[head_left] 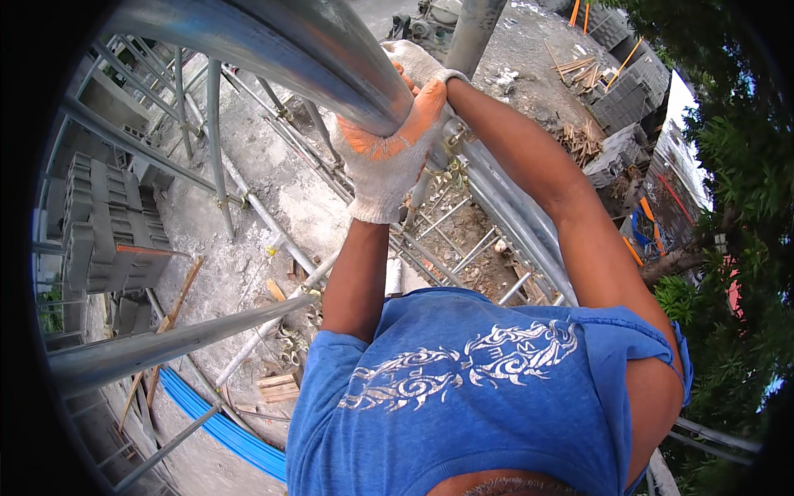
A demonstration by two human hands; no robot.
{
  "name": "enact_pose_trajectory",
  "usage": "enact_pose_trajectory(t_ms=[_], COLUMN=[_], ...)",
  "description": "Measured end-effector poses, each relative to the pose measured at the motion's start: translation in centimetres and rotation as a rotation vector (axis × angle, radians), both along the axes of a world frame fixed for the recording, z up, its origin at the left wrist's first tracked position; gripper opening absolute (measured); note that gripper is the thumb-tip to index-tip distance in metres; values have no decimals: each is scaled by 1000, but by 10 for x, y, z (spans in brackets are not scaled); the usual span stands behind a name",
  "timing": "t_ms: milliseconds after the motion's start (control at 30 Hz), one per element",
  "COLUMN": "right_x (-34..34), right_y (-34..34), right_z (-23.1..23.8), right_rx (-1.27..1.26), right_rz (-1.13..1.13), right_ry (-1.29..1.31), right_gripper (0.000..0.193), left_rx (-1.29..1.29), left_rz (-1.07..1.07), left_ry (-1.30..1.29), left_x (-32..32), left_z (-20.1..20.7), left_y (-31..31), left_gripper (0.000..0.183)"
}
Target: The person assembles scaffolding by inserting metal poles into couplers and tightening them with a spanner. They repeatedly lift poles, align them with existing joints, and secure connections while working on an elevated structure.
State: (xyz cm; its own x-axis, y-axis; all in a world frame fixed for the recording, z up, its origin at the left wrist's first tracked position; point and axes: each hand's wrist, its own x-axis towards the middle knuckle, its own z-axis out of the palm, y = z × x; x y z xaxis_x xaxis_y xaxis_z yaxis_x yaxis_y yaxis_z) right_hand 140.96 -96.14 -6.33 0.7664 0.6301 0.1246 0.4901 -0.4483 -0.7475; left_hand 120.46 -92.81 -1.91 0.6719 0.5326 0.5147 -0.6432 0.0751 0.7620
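A thick grey steel tube (289, 62) with a lengthwise groove runs close overhead from the upper left, and its lower end meets my hands. My left hand (380, 161), in a white knit glove with an orange palm, is cupped round that end, thumb up along the right side. My right hand (413, 64), gloved the same way, grips the tube from its far side; the tube hides part of its fingers. Just beyond the right wrist rises an upright metal post (475, 37). Below my hands, a metal coupler (453, 132) sits by several long steel members (517, 215).
Scaffold tubes (219, 140) and a sloping pole (190, 339) cross the left side. Grey concrete blocks (116, 219) are stacked at left, more blocks (628, 91) at upper right. Blue pipes (219, 430) lie at lower left. Tree foliage (736, 248) fills the right edge.
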Motion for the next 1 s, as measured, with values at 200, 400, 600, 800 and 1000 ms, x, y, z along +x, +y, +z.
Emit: enact_pose_trajectory(t_ms=[200, 400, 600, 800, 1000], right_x=[-1, 5, -11, -33, 1], right_y=[0, 11, 8, 4, 11], right_z=[-9, -16, 7, 22, 9], right_rx=[46, -297, -384, -237, -502], right_rz=[-30, 128, 160, -1, 185], right_ry=[-39, -571, -572, -507, -405], right_gripper=[58, 33, 28, 30, 30], left_rx=[-6, -13, 11, 99, 23], left_rz=[2, -20, 19, 116, 104], left_ry=[51, 93, 33, 113, 125], left_x=[-8, -8, -5, -8, -10], left_z=[7, 9, 7, 14, 17], left_y=[-1, -3, -4, -4, -6], left_gripper=[32, 43, 40, 38, 39])
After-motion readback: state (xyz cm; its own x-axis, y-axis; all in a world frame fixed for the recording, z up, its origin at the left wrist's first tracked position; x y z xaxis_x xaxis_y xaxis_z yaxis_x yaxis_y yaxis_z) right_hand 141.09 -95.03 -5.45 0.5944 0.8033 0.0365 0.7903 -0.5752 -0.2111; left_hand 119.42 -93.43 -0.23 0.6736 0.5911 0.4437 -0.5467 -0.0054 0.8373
